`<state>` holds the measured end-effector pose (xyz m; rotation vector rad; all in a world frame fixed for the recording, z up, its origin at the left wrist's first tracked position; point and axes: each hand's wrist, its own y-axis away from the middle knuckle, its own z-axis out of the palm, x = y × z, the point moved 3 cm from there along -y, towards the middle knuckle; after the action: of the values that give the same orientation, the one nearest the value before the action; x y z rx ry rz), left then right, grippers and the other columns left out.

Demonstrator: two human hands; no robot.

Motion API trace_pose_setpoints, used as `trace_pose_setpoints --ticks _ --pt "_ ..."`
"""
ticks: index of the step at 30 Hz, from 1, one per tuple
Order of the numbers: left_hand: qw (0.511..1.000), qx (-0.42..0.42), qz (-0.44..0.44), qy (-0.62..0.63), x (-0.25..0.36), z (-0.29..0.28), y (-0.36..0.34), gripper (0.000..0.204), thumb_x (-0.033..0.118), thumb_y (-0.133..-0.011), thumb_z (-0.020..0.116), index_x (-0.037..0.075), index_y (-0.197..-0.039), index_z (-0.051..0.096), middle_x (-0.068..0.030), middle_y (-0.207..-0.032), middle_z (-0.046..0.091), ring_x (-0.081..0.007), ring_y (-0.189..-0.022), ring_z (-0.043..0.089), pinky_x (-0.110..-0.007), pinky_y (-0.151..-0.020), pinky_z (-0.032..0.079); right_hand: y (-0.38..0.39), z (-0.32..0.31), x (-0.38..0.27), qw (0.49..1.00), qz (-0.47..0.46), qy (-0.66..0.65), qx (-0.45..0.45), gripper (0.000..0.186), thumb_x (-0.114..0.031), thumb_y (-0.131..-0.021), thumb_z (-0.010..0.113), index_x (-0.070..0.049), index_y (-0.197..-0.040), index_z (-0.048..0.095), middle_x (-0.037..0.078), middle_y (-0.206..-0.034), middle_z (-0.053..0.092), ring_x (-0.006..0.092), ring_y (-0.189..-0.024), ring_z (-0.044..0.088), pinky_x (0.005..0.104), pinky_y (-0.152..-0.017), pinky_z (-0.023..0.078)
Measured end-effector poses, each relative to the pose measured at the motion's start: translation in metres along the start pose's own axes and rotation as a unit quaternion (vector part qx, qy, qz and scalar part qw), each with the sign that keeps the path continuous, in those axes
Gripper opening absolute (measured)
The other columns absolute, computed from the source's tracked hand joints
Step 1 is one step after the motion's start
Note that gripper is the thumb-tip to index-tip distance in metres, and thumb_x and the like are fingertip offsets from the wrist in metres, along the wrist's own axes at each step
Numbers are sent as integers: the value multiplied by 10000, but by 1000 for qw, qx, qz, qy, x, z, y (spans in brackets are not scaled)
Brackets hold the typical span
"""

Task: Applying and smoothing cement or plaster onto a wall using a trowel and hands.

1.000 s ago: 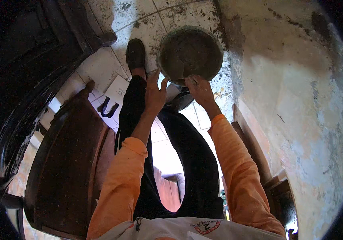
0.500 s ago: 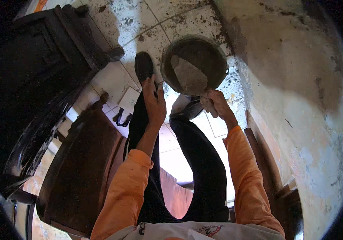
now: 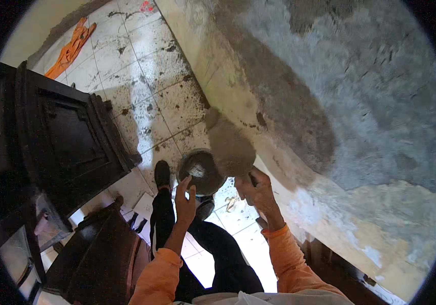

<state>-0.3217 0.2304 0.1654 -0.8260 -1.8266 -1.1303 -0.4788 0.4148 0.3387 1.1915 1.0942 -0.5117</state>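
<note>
My right hand (image 3: 259, 193) is closed round the handle of a trowel (image 3: 232, 152), whose blade looks coated with grey mortar. The trowel is lifted beside a round bucket (image 3: 180, 170) on the floor and hides part of its right side. Wet-looking grey mortar (image 3: 202, 179) shows inside the bucket. My left hand (image 3: 184, 201) hangs at the near left of the bucket, thumb and fingers apart, holding nothing. Whether its fingertips touch the rim, I cannot tell. On the right rises a wall (image 3: 360, 101) with grey and darker, damp-looking patches of plaster.
Dark carved wooden furniture (image 3: 70, 132) stands on the left, with a brown wooden piece (image 3: 93, 249) nearer me. White floor tiles (image 3: 149, 96) are spattered with dark crumbs. An orange cloth (image 3: 73, 48) lies at the far left. My shoe (image 3: 162, 174) is beside the bucket.
My right hand has lifted the trowel out of the bucket, toward the wall. The view has swung up and right, showing more wall. My left hand remains open near the bucket.
</note>
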Motion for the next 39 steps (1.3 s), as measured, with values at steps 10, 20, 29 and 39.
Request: trace_pose_setpoints --ticks 10,20,29,39 --pt "998 -49 7 -26 25 -43 -57 417 262 -1092 582 25 -1435 609 -219 -1332 642 -366 -1263 610 -444 -1083 466 -39 9 -79 982 -116 33 144 298 -290 -1083 609 8 -1085 615 63 -810 620 120 -569 553 302 -499 485" --pt "993 -53 20 107 92 -47 -127 490 330 -1121 554 26 -1505 556 -183 -1507 580 -305 -1420 539 -433 -1174 445 -11 13 -156 977 -74 102 170 259 -199 -1038 693 -20 -1197 594 24 -838 631 86 -609 559 275 -509 474" --pt "957 -83 121 252 320 -16 -179 431 191 -1108 565 20 -1503 559 -210 -1451 606 -324 -1360 584 -430 -1132 473 -18 -6 -253 963 -132 174 159 219 -230 -1115 559 -18 -1072 590 60 -822 632 113 -598 569 293 -510 472" --pt "884 -64 225 404 475 5 -224 442 154 -1086 612 6 -1499 563 -165 -1453 634 -243 -1306 621 -367 -1120 477 -17 -4 -356 983 -1 15 184 413 -366 -1083 594 -3 -1277 622 81 -757 628 129 -463 508 287 -395 419"
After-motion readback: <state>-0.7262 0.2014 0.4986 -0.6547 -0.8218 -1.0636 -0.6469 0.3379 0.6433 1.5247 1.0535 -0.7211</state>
